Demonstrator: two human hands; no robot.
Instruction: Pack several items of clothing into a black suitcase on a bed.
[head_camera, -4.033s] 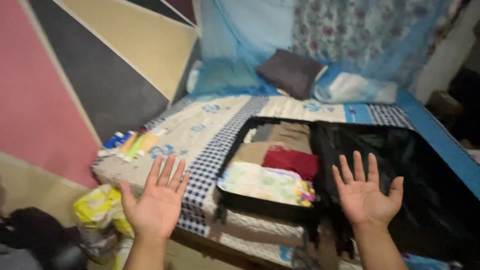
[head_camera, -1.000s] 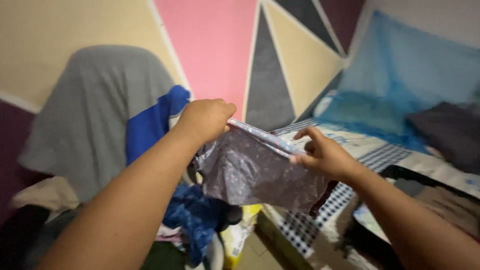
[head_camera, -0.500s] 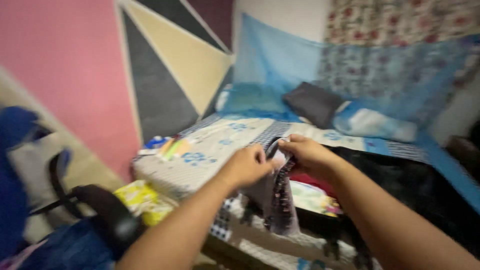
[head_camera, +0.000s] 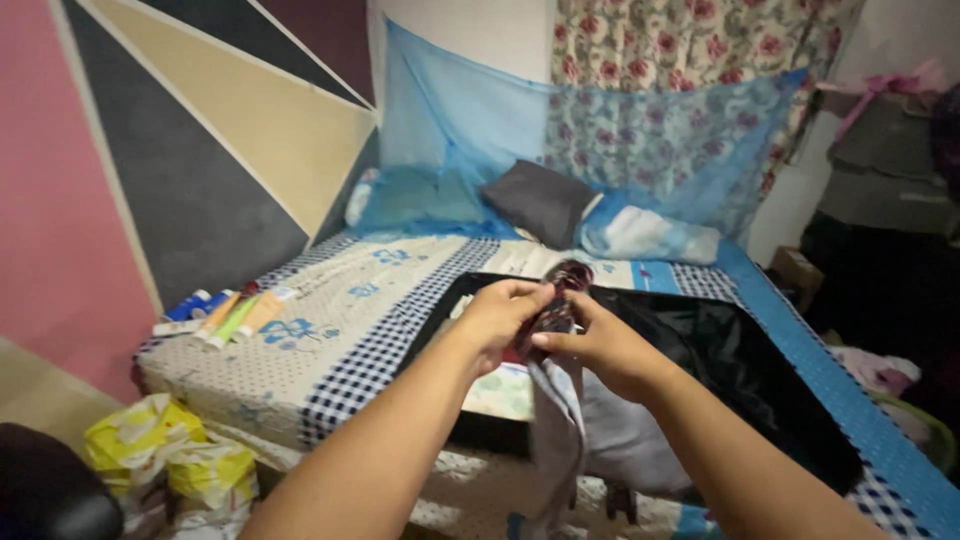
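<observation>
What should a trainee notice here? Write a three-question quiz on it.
1. True or false: the left hand and right hand both grip the grey patterned cloth garment.
2. The open black fabric suitcase lies on: A the floor; B the checked-sheet bed; C a chair.
3. In the picture, the row of coloured plastic tubes lies to the suitcase's ___.
Key: 1 true; 2 B; 3 left.

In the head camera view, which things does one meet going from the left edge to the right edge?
Yellow plastic bags on the floor → tubes and bottles on the bed's corner → left hand → patterned cloth held by both hands → right hand → open black suitcase lid → blue bed edge.
</observation>
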